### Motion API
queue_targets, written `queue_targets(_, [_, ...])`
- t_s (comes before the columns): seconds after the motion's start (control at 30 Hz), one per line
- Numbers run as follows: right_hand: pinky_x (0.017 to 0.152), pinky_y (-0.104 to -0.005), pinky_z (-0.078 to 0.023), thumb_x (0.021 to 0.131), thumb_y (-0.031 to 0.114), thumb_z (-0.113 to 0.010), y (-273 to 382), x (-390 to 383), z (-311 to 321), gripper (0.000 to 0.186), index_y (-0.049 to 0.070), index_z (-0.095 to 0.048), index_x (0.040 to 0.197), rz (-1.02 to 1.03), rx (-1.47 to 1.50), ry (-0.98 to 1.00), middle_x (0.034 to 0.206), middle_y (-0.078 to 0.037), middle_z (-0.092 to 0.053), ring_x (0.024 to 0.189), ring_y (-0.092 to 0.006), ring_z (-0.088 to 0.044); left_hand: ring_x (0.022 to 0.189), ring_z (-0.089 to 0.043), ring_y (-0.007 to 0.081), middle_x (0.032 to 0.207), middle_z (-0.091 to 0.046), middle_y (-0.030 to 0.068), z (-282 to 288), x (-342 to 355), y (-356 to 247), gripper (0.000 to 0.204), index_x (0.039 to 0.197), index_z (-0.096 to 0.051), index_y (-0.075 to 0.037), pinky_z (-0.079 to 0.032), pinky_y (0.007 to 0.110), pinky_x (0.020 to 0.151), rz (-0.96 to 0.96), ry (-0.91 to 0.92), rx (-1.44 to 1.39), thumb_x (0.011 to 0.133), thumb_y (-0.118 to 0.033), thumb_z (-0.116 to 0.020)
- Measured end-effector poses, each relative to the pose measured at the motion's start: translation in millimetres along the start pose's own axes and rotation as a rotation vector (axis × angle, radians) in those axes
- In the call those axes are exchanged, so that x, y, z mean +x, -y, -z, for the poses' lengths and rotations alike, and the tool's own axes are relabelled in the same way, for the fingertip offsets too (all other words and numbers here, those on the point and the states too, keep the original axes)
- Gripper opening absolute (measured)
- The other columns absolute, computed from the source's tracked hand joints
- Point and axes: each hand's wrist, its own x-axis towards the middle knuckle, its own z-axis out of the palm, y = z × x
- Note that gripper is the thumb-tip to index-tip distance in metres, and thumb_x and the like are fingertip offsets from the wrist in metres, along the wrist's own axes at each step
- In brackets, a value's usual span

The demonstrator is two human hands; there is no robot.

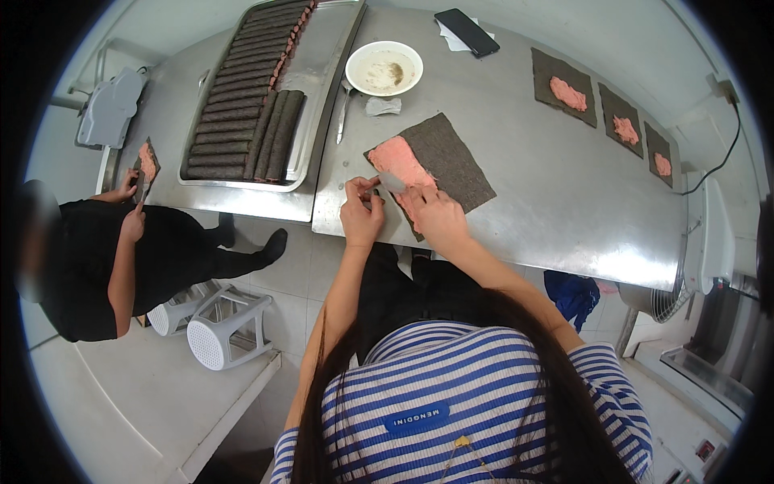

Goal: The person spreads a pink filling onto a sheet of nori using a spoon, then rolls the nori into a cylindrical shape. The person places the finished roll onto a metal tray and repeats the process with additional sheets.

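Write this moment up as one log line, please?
left hand: holds small knife | right hand: on seaweed sheet | pink paste: partly spread | tray of rolls: beside

A stainless steel table (556, 210) carries a tray of dark seaweed rolls (242, 105), a white bowl (384, 68), a spoon (343, 113), a black phone (467, 32) and four seaweed sheets spread with pink paste (431, 165).

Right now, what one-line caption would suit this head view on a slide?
Both hands, left hand and right hand, spread pink paste on a seaweed sheet with a knife.
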Motion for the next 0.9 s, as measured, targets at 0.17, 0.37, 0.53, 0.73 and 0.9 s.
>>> queue_targets(0.17, [0.066,-0.0366,-0.054,0.075,0.010,-0.059,-11,3,28,0.043,0.010,-0.059,0.117,-0.123,0.031,0.116,0.093,-0.007,-0.059,0.078,-0.0261,-0.062,0.067,-0.068,0.0194,0.104,-0.069,0.0162,4,-2,-1,0.022,0.102,-0.038,-0.002,-0.053,0.028,0.063,0.038,0.028,-0.054,0.083,0.005,-0.048])
queue_targets(0.37, [0.064,-0.0375,-0.054,0.077,0.009,-0.057,-15,-20,8,0.038,0.006,-0.059,0.115,-0.017,-0.057,0.054,0.091,-0.010,-0.059,0.078,-0.0273,-0.062,0.067,-0.068,0.0196,0.103,-0.069,0.0142,2,1,-3,0.021,0.103,-0.038,-0.002,-0.053,0.029,0.063,0.018,0.041,-0.080,0.084,0.004,-0.045])
queue_targets(0.53, [0.066,-0.0385,-0.052,0.075,0.005,-0.056,-16,-25,38,0.036,0.008,-0.063,0.110,-0.030,0.093,0.120,0.089,-0.007,-0.058,0.079,-0.0262,-0.061,0.067,-0.069,0.0205,0.103,-0.070,0.0114,4,-1,-3,0.021,0.103,-0.038,-0.004,-0.053,0.030,0.062,0.031,0.032,-0.089,0.085,0.002,-0.047])
queue_targets(0.73, [0.067,-0.0374,-0.052,0.075,0.007,-0.055,-22,-28,32,0.035,0.005,-0.060,0.110,-0.052,-0.058,0.119,0.090,-0.010,-0.058,0.080,-0.0264,-0.061,0.066,-0.067,0.0186,0.104,-0.069,0.0166,3,0,-6,0.019,0.103,-0.037,-0.001,-0.052,0.027,0.063,0.026,0.047,-0.104,0.085,0.004,-0.044])
queue_targets(0.9, [0.067,-0.0369,-0.052,0.076,0.008,-0.056,-13,-48,34,0.036,0.002,-0.058,0.111,0.057,0.075,0.146,0.092,-0.011,-0.058,0.081,-0.0258,-0.061,0.066,-0.067,0.0182,0.104,-0.069,0.0168,3,0,-7,0.020,0.103,-0.037,0.000,-0.052,0.027,0.062,0.033,0.047,-0.110,0.085,0.004,-0.044])
